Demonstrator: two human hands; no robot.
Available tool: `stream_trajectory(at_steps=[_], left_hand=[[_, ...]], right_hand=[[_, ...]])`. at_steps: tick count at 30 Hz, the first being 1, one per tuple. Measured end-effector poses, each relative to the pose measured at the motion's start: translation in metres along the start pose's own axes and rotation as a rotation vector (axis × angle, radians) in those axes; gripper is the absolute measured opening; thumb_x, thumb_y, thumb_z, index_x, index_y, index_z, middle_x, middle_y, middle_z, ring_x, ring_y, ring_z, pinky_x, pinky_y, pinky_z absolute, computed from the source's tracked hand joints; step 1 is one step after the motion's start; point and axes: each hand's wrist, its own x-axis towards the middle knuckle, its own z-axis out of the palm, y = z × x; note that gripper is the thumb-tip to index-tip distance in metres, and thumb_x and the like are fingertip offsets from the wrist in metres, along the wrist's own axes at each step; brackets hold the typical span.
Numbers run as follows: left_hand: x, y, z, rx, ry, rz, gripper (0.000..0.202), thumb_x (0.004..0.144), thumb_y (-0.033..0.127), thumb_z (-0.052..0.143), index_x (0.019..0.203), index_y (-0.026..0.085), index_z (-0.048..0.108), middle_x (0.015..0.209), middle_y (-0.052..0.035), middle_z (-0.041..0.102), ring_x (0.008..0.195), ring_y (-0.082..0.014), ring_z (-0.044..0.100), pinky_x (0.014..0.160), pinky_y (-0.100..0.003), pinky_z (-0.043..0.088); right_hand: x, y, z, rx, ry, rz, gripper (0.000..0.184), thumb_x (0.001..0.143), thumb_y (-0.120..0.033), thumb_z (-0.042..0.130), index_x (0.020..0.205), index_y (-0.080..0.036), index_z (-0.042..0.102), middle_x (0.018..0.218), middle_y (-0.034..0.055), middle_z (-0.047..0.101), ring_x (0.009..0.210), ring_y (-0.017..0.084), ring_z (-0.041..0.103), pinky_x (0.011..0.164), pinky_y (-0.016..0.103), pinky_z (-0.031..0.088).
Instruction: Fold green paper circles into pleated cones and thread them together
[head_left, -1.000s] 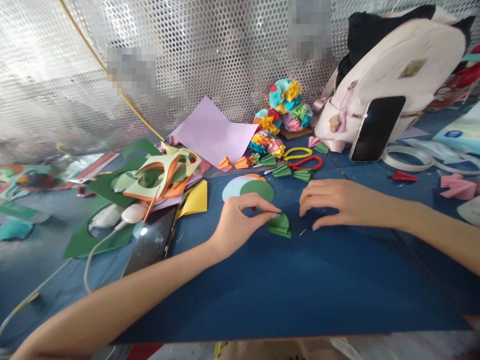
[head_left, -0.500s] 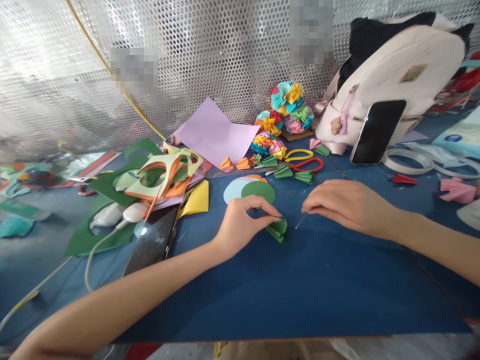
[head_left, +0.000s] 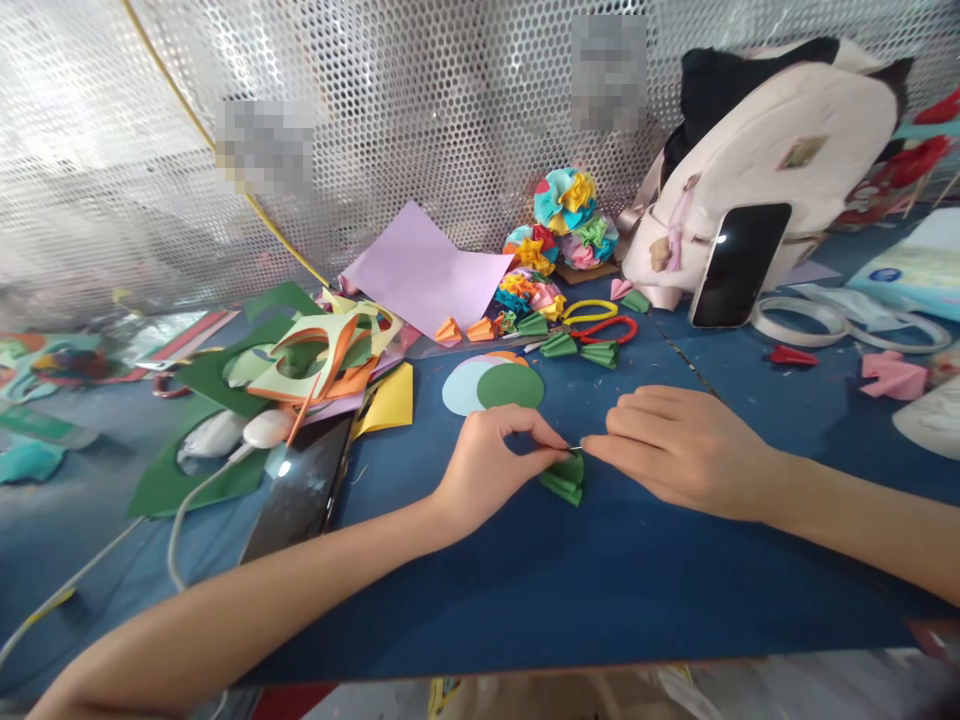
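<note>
The left hand (head_left: 487, 465) pinches a folded green paper piece (head_left: 564, 483) between thumb and forefinger, over the middle of the blue surface (head_left: 480, 600), set back from its near edge; whether the paper touches the surface is hard to tell. The right hand (head_left: 679, 450), its fingers curled in, grips a thin needle (head_left: 575, 449) at the fingertips, and the needle reaches across to the top of the green piece, close by the left fingertips.

Just beyond the left hand, toward the far edge, paper circles overlap, a green circle (head_left: 511, 385) over a light blue circle (head_left: 460, 386). Farther that way lie scissors (head_left: 616, 330) with a yellow and a red loop, folded green pieces (head_left: 600, 354) beside them, and two orange folded pieces (head_left: 481, 329).

Toward the left edge, paper offcuts (head_left: 311, 355) lie heaped beside a dark phone (head_left: 300, 480). Along the far edge are a purple sheet (head_left: 427, 270), ruffled paper balls (head_left: 566, 200) and a pale backpack (head_left: 780, 150) with another phone (head_left: 742, 265) leaning on it. Toward the right edge lie a tape roll (head_left: 799, 337) and a pink paper piece (head_left: 892, 377).
</note>
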Motion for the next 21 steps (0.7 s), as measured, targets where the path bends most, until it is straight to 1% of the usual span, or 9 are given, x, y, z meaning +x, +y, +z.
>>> stream_trajectory(at_steps=[7, 13, 18, 21], left_hand=[[-0.0004, 0.0012, 0.0004, 0.05, -0.015, 0.038, 0.003, 0.079, 0.02, 0.073, 0.08, 0.021, 0.075, 0.083, -0.0002, 0.075, 0.083, -0.0173, 0.066, 0.088, -0.033, 0.047], [0.0027, 0.0049, -0.0044, 0.121, -0.058, 0.058, 0.007, 0.077, 0.015, 0.073, 0.073, 0.021, 0.072, 0.076, 0.0021, 0.073, 0.078, -0.0163, 0.064, 0.087, -0.032, 0.045], [0.0053, 0.0048, -0.0061, 0.211, -0.122, 0.141, 0.007, 0.078, 0.016, 0.073, 0.074, 0.021, 0.069, 0.075, 0.0034, 0.071, 0.076, -0.0154, 0.061, 0.086, -0.032, 0.041], [0.0053, 0.0048, -0.0064, 0.248, -0.145, 0.193, 0.009, 0.081, 0.014, 0.069, 0.074, 0.021, 0.068, 0.075, 0.0026, 0.071, 0.078, -0.016, 0.061, 0.086, -0.033, 0.039]], right_hand=[[-0.0001, 0.0024, 0.0024, 0.001, 0.022, -0.004, 0.019, 0.092, -0.008, 0.049, 0.085, -0.015, 0.065, 0.072, 0.0036, 0.055, 0.068, 0.017, 0.048, 0.064, 0.032, 0.041], [-0.0016, 0.0003, 0.0049, -0.021, 0.082, -0.037, 0.013, 0.091, -0.01, 0.052, 0.09, -0.018, 0.062, 0.072, 0.0007, 0.056, 0.068, 0.016, 0.049, 0.061, 0.032, 0.039], [0.0002, -0.0031, 0.0039, -0.015, 0.082, -0.04, 0.014, 0.091, -0.008, 0.052, 0.089, -0.018, 0.062, 0.069, 0.0002, 0.056, 0.064, 0.015, 0.048, 0.06, 0.031, 0.039], [0.0017, -0.0043, 0.0027, 0.004, 0.093, -0.02, 0.015, 0.091, -0.007, 0.051, 0.091, -0.018, 0.062, 0.07, 0.0012, 0.059, 0.065, 0.016, 0.051, 0.06, 0.032, 0.04]])
